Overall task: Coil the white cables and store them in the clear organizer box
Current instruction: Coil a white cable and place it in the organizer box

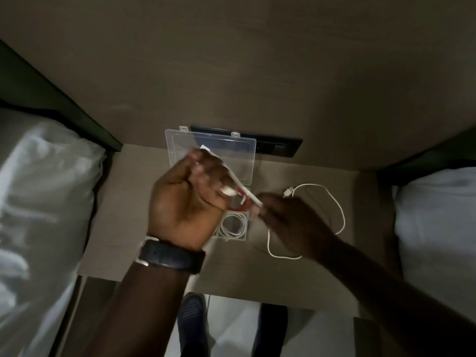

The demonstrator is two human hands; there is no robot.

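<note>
A clear organizer box (pixel 246 234) sits open on the nightstand, its lid (pixel 247 150) leaning up at the back. One coiled white cable (pixel 233 224) lies in its front compartment, with something red (pixel 238 206) behind it. My left hand (pixel 189 199) is raised over the box, shut on one end of a white cable (pixel 244 190). My right hand (pixel 291 222) pinches the same cable lower down, stretching a short length between both hands. The rest of that cable (pixel 340 215) loops loose on the tabletop to the right, its plug (pixel 288 192) lying flat.
The wooden nightstand (pixel 134 202) stands between two beds with white pillows (pixel 38 189) (pixel 438 215). A black socket panel (pixel 278 146) is set in the wall behind the box. A dark watch (pixel 170 255) is on my left wrist. My shoe (pixel 192 313) shows below.
</note>
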